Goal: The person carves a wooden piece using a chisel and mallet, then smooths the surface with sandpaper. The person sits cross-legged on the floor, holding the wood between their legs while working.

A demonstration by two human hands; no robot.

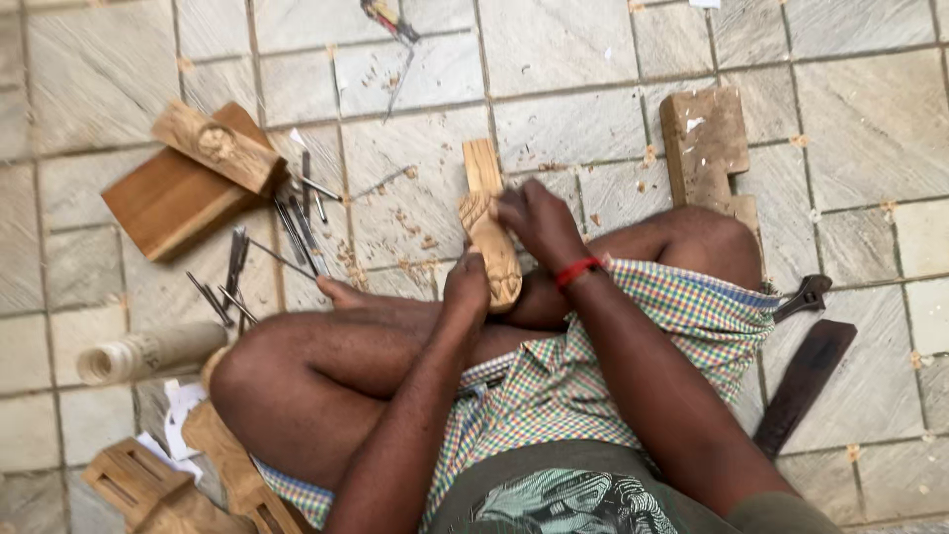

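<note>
- The person sits cross-legged on the stone-tile floor, and the carved wooden piece lies across the lower leg, which serves as a rest that keeps it steady and close under the eyes.
- The left hand closes its fingers over the near, carved end of the piece, seemingly pinning it against the leg.
- The right hand, with a red wrist band, curls its fingers over the middle of the piece from the right; whether it also holds a small tool I cannot tell.
- The uncarved square end of the piece points away from the body, clear of both hands.
- A scatter of metal chisels lies on the floor to the left, near the knee, probably within easy reach.
- Beyond them a flat wooden board carries a carved wooden block laid across it.
- A notched wooden block lies beyond the right knee.
- A dark flat bar lies at the right side.
- A roll of paper lies at the left; no labels or signs show clearly.
</note>
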